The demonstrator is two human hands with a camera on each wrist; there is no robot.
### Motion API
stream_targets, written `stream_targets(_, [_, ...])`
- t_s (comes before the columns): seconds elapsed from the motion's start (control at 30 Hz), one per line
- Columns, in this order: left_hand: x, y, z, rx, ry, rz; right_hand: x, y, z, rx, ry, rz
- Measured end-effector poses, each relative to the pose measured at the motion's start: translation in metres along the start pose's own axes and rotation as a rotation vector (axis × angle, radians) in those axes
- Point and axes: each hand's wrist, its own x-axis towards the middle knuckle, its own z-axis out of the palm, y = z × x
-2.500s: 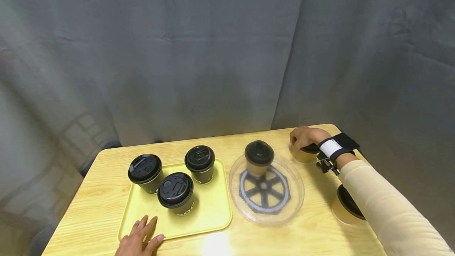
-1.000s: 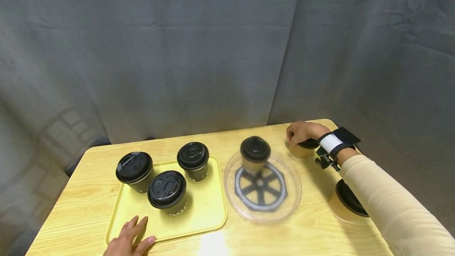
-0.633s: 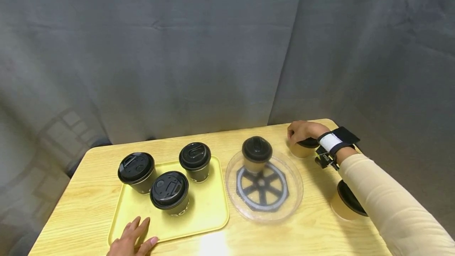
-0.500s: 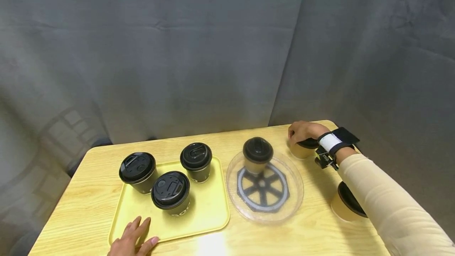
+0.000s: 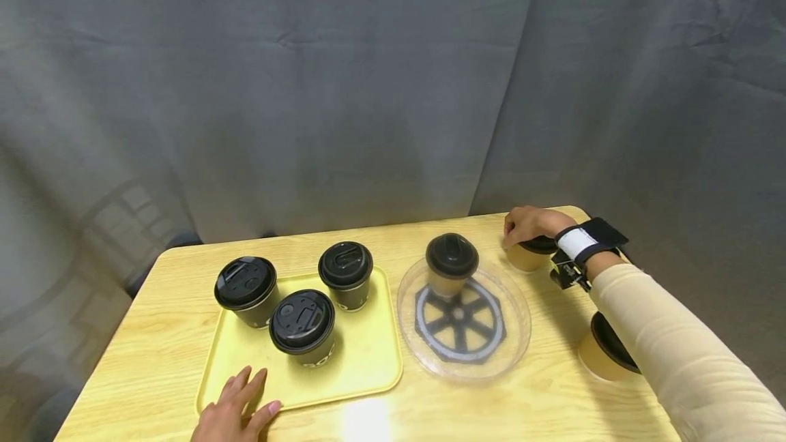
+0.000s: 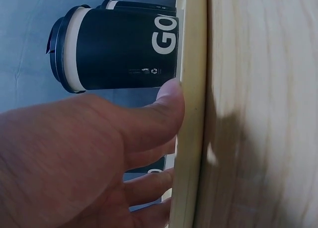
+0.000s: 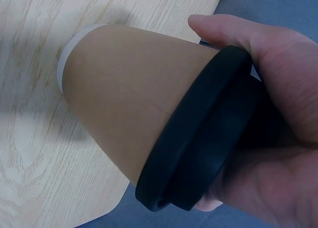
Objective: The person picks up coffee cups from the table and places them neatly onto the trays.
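Note:
At the table's back right corner, my right hand [image 5: 529,224] grips a brown paper coffee cup [image 5: 527,256] around its black lid [image 7: 198,133]. The right wrist view has this cup standing on the table, fingers and thumb either side of the lid. My left hand [image 5: 233,409] rests spread at the near left edge of a yellow tray [image 5: 368,374], thumb on its rim. On that tray stand three black-lidded dark paper cups: one at the left [image 5: 248,290], one in front [image 5: 303,326] and one at the back [image 5: 346,275]. Lettering marks the front cup's side.
Right of the tray lies a clear round dish [image 5: 518,340] with a dark spoked wheel shape [image 5: 459,316] showing in it. A brown lidded cup [image 5: 450,264] stands at its back. Another brown cup [image 5: 604,353] stands beside my right forearm. A grey curtain [image 5: 344,101] hangs behind the table.
The head view has shifted slightly. My right hand stays at the back right cup and my left hand at the tray's edge; the cups keep their places.

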Motion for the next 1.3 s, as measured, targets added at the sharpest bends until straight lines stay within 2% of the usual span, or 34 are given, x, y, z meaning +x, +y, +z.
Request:
stream_targets(0.27, [0.0,-0.001,-0.009,0.009,-0.033,-0.03,0.006,-0.006,-0.001,-0.032,0.037,0.014])
stream_targets(0.57, [0.004,0.002,-0.012,0.012,-0.004,-0.024,-0.002,-0.01,-0.006,-0.004,0.083,0.05])
stream_targets(0.83, [0.008,0.0,-0.019,0.043,0.004,-0.034,-0.02,-0.004,-0.016,-0.023,0.027,0.009])
stream_targets(1.03, [0.005,-0.007,-0.02,0.034,-0.003,-0.03,-0.022,-0.006,-0.016,-0.028,0.133,-0.041])
stream_targets(1.17, [0.002,-0.011,-0.023,0.031,-0.056,-0.07,-0.027,-0.015,-0.019,-0.05,0.177,-0.07])
stream_targets(1.3, [0.001,-0.011,-0.025,0.029,-0.074,-0.076,-0.036,-0.025,-0.025,-0.057,0.207,-0.079])
